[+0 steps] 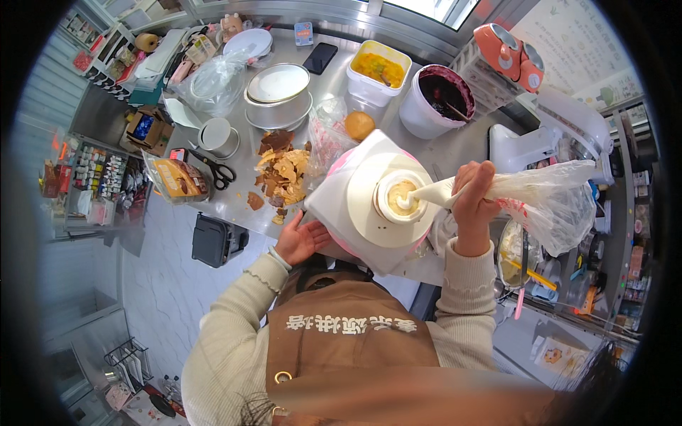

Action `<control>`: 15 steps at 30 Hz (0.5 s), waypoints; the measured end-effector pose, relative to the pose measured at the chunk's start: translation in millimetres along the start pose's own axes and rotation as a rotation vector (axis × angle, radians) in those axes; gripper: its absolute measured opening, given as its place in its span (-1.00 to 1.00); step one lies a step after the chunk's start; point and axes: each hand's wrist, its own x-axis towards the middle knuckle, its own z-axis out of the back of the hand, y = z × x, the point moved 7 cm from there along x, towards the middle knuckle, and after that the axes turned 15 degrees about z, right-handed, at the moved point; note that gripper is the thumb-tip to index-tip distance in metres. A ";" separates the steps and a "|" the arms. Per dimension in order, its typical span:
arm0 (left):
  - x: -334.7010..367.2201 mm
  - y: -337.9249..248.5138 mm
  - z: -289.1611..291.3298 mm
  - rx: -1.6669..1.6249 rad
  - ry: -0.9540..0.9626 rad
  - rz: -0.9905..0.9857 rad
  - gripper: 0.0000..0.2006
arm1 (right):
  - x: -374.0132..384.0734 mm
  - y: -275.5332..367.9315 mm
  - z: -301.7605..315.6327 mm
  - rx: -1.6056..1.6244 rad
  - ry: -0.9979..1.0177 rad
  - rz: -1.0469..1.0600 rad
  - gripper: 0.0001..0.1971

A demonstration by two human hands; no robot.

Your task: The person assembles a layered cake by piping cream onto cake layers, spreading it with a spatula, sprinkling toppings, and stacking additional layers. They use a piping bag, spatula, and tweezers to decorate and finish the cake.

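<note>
My right hand (474, 206) is closed around a clear piping bag (550, 195) filled with white cream. The bag's tip points left into a small round white mould (393, 215), over a pale cake layer (401, 190) with a little cream on it. Under the mould lie a cream-coloured disc (362, 195) and a white square sheet (325, 188), above a pink-rimmed round base (423, 245). My left hand (302, 240) is open, palm up, by the sheet's near left edge, and holds nothing. Whether its fingertips touch the base is hard to tell.
Brown cake scraps (284, 170) lie left of the sheet. Behind it are a round bun (359, 126), a tub of orange filling (379, 67) and a bucket of dark purple filling (440, 99). Round tins (278, 99) and black scissors (222, 174) are further left; a bowl (513, 252) stands right.
</note>
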 end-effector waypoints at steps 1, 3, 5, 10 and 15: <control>-0.4 0.4 -1.5 0.004 0.024 0.007 -0.19 | 0.6 -2.1 -1.8 -0.035 0.012 0.008 -0.58; -1.1 4.0 -1.7 0.008 0.040 0.048 -0.18 | 1.1 -5.1 -6.7 -0.104 0.022 0.020 -0.58; -3.3 5.3 -6.0 0.024 0.103 0.041 -0.21 | -0.1 -3.6 -14.9 -0.105 0.039 0.038 -0.58; -9.3 -0.1 -6.8 0.044 0.022 -0.034 -0.21 | -1.6 16.7 -26.9 -0.032 0.266 0.002 -0.55; -13.7 -5.5 -15.0 0.079 0.070 -0.033 -0.21 | 17.8 27.4 65.2 0.016 -0.104 0.198 -0.56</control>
